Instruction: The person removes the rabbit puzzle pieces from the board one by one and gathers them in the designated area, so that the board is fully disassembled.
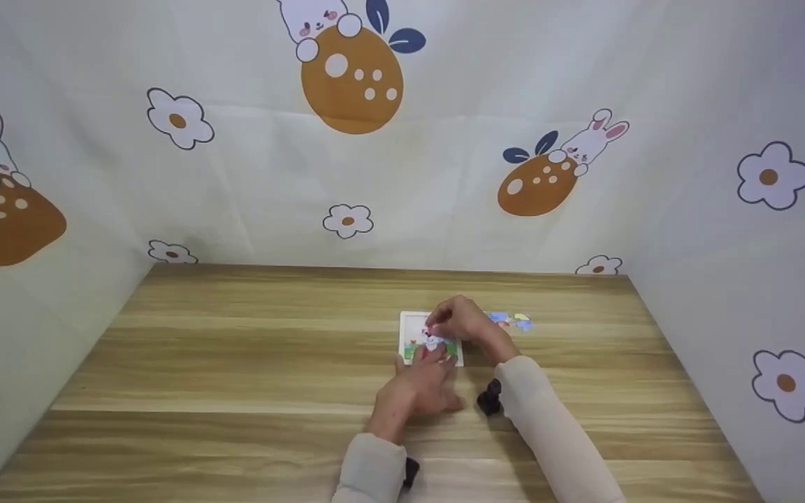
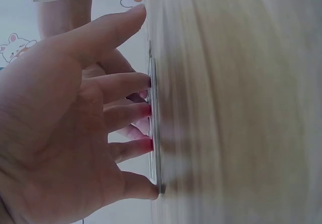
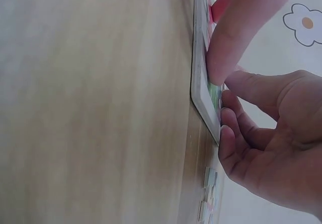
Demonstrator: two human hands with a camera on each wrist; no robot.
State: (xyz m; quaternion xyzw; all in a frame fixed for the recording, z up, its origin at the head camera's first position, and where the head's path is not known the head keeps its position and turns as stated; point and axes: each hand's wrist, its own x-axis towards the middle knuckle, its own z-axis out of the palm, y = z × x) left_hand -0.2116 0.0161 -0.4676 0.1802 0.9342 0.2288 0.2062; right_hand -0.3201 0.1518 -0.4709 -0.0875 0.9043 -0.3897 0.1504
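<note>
A small square jigsaw puzzle board (image 1: 402,341) with a pale rim lies on the table, partly covered by both hands. Its picture shows a white animal figure over green. My left hand (image 1: 422,390) presses on its near part with outstretched fingertips; in the left wrist view these fingers (image 2: 128,116) meet the board's surface. Over the upper right of the board, my right hand (image 1: 464,321) pinches a pinkish puzzle piece (image 1: 432,329), mostly hidden by the fingertips. The right wrist view shows that thumb and curled fingers (image 3: 246,133) close to the board's edge.
Several loose puzzle pieces (image 1: 523,322) lie right of the board, partly behind the right hand. The wood-grain table (image 1: 235,363) is enclosed by a pale printed cloth (image 1: 430,154) at the back and sides. Dark devices (image 1: 490,398) are strapped at the wrists.
</note>
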